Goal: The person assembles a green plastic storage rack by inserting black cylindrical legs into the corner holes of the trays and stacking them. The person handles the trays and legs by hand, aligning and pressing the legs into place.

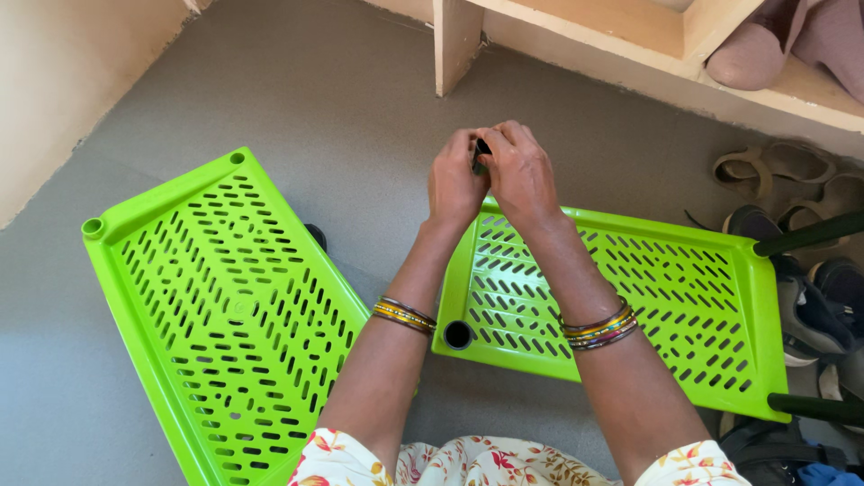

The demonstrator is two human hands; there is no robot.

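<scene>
Fingers of both hands are being pressed together around a small dark piece at the far-left corner of the right-hand green shelf tray; the left hand and the right hand are being held touching one another over that corner, and the piece is being pinched between their fingertips, though most of it is being hidden by them. Judging from this, a fitting or rod end is being seated into the corner socket, and the step appears to be only partly done: a firm downward press, kept square to the socket, is likely being called for next. A near-left socket on the same tray is being left open, while two dark rods are already being carried at its right side. A second green perforated tray is being left lying flat just to the left, untouched. Both trays are being supported by a grey floor. A pale wall is being seen at far left, a light wooden shelf unit along the far edge, and several shoes and sandals are being kept at the right.
</scene>
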